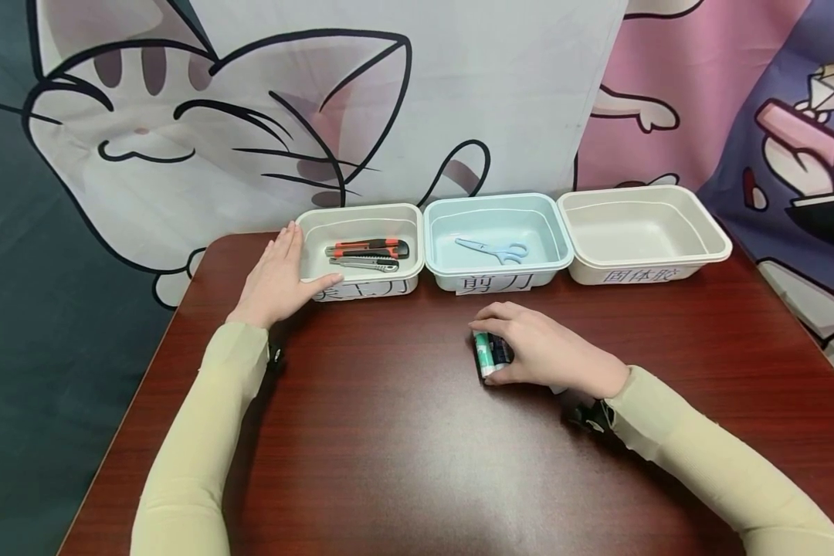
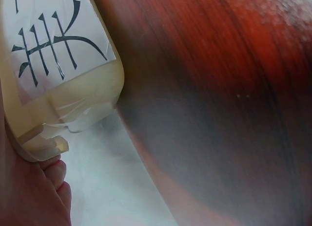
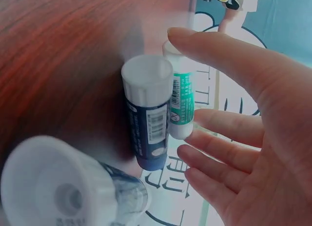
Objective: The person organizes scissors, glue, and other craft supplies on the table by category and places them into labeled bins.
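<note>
My left hand (image 1: 276, 276) rests with straight fingers along the left end of a cream bin (image 1: 361, 216), thumb at its front rim. Several utility knives (image 1: 367, 249) lie in that bin. Over the table's middle, my right hand (image 1: 538, 344) holds a green-labelled glue stick (image 3: 182, 102) by its ends, thumb at the white cap and fingers at the base. Right beside it is a navy glue stick (image 3: 146, 121). A third glue stick (image 3: 58, 182) lies closer to the wrist, mostly hidden under the hand in the head view.
A light blue bin (image 1: 452, 266) in the middle of the row contains blue scissors (image 1: 496, 250). To its right stands another cream bin (image 1: 584, 266) with a handwritten label. All stand along the back of the brown table (image 1: 389, 432), before a printed cloth (image 1: 514, 93).
</note>
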`<state>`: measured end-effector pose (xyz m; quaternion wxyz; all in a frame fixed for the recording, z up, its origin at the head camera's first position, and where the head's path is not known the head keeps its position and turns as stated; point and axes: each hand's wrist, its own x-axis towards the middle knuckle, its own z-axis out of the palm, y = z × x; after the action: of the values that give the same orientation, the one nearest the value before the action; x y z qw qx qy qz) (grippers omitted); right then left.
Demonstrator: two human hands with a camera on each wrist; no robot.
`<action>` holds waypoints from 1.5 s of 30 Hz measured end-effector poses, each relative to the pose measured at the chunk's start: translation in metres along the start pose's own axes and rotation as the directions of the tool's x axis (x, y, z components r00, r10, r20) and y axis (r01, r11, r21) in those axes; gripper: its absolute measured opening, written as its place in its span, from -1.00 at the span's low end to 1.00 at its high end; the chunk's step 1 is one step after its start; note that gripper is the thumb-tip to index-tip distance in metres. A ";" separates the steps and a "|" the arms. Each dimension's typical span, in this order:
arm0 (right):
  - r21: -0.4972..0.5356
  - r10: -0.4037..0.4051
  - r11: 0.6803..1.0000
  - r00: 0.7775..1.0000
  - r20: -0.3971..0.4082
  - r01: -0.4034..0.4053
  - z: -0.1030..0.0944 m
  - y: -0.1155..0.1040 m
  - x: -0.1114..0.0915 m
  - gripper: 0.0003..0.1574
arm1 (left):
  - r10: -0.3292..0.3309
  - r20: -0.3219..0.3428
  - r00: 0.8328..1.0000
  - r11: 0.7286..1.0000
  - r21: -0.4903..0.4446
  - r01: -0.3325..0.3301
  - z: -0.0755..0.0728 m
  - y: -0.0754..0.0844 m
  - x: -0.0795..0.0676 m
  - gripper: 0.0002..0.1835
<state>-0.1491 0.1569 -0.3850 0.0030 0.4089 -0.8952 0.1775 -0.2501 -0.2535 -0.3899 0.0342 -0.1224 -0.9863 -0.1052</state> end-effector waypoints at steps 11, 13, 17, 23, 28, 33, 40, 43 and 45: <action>0.044 0.016 0.999 1.000 -0.008 -0.016 -0.008 0.001 -0.001 -0.12 | 0.005 0.001 1.000 1.000 0.002 -0.005 -0.001 0.001 -0.001 0.24; 0.046 0.019 0.999 1.000 -0.008 -0.019 -0.010 0.000 -0.001 -0.12 | 0.004 0.001 1.000 1.000 0.003 -0.004 -0.001 0.001 -0.001 0.23; 0.051 0.029 0.998 0.999 -0.016 -0.028 -0.016 0.002 -0.001 -0.11 | 0.005 0.002 1.000 1.000 0.007 -0.005 -0.001 0.001 -0.001 0.23; 0.051 0.042 0.998 0.997 -0.065 -0.039 -0.028 0.007 -0.004 -0.10 | 0.004 0.004 1.000 1.000 0.004 -0.004 0.000 0.000 0.000 0.23; 0.041 0.054 0.998 0.992 -0.110 -0.050 -0.038 0.011 -0.006 -0.09 | 0.008 0.003 1.000 1.000 0.003 -0.008 0.001 -0.001 0.000 0.23; 0.026 0.082 0.997 0.988 -0.129 -0.079 -0.045 0.016 -0.009 -0.08 | 0.005 0.007 1.000 1.000 0.002 -0.005 0.001 -0.001 0.000 0.23; 0.022 0.102 0.995 0.983 -0.155 -0.100 -0.049 0.022 -0.014 -0.09 | 0.001 0.008 1.000 1.000 0.000 -0.001 0.000 -0.001 0.000 0.22; 0.025 0.110 0.994 0.980 -0.168 -0.107 -0.051 0.024 -0.018 -0.10 | 0.000 0.009 1.000 1.000 0.000 0.000 0.000 0.000 0.000 0.22; 0.026 0.119 0.993 0.977 -0.176 -0.116 -0.052 0.026 -0.020 -0.11 | 0.000 0.010 1.000 1.000 -0.001 0.000 0.000 0.000 0.000 0.22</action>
<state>-0.1621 0.2040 -0.3474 0.0689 0.3378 -0.9126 0.2199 -0.2496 -0.2535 -0.3898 0.0293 -0.1232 -0.9864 -0.1051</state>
